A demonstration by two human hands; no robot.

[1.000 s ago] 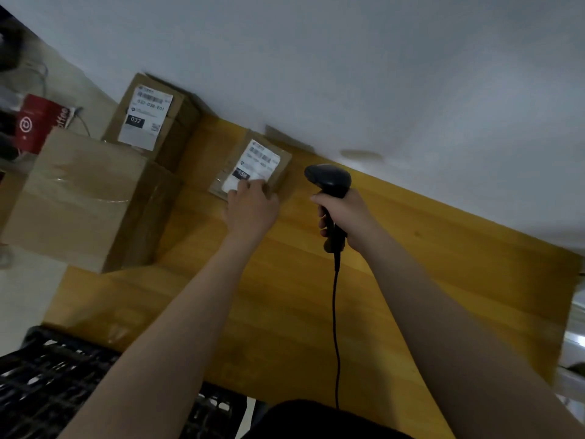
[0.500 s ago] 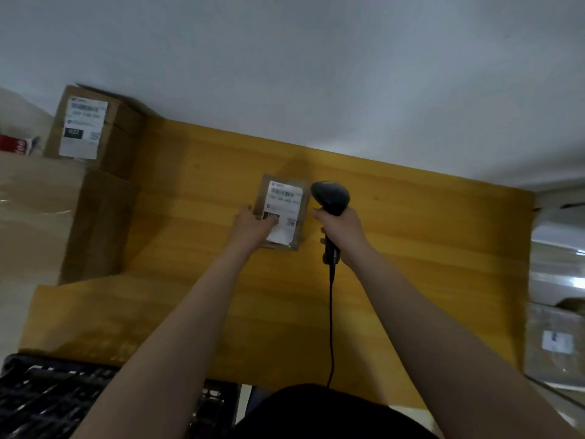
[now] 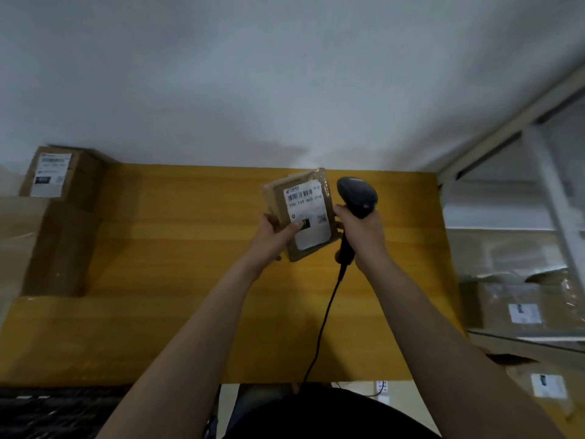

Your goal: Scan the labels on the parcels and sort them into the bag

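Observation:
A small brown parcel (image 3: 308, 198) wrapped in clear film, with a white barcode label facing me, is held tilted above the wooden table (image 3: 190, 248). My left hand (image 3: 273, 236) grips its lower left edge, thumb on the label. My right hand (image 3: 361, 231) holds a black corded barcode scanner (image 3: 357, 194) just right of the parcel, its head level with the label. No bag is in view.
A large cardboard box (image 3: 41, 245) stands at the table's left, with a smaller labelled box (image 3: 60, 175) behind it. More labelled parcels (image 3: 522, 307) lie on shelves at the right. A black crate (image 3: 53, 413) sits at the lower left. A white wall backs the table.
My left hand has lifted the small parcel off the table and tilted its label up. The scanner hand moved right with it, staying beside the parcel. The view swung right.

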